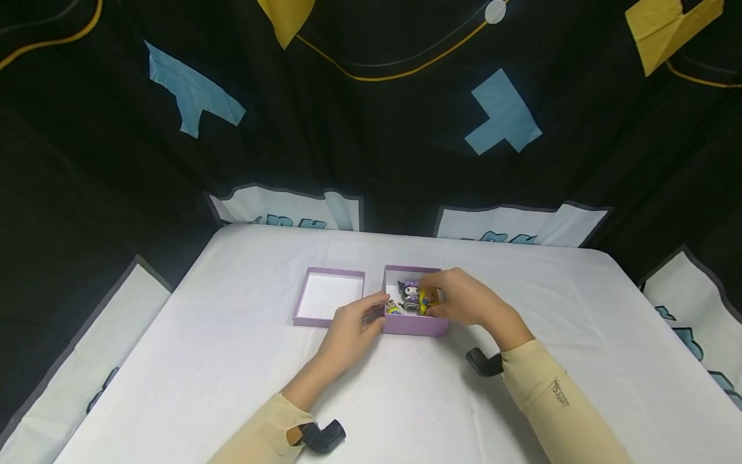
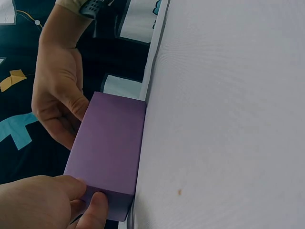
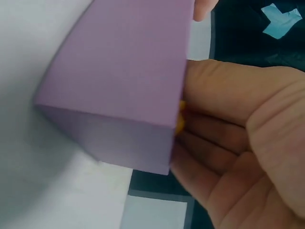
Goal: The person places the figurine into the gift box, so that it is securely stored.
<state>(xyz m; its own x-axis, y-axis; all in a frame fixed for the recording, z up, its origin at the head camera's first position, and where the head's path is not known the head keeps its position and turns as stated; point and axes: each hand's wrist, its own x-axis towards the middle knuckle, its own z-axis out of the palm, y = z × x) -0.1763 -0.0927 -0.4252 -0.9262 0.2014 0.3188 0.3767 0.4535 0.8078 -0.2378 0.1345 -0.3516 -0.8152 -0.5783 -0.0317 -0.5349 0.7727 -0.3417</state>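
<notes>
A purple box (image 1: 415, 327) with a white inside stands open at the middle of the table. In it are a small figurine (image 1: 410, 292) in black and purple, a smaller yellow-and-white figurine (image 1: 393, 307) at the left, and a yellow-and-brown figurine (image 1: 428, 299) at the right. My right hand (image 1: 468, 298) reaches over the right wall and pinches the yellow-and-brown figurine; in the right wrist view only a sliver of yellow (image 3: 180, 117) shows behind the box. My left hand (image 1: 350, 330) holds the box's left side, with fingertips (image 2: 99, 202) at its front-left corner.
A shallow purple lid (image 1: 313, 321), white inside, lies left of the box. Both lie on a white-covered table (image 1: 232, 361). Behind it hangs a black cloth (image 1: 371, 142) with blue and yellow shapes.
</notes>
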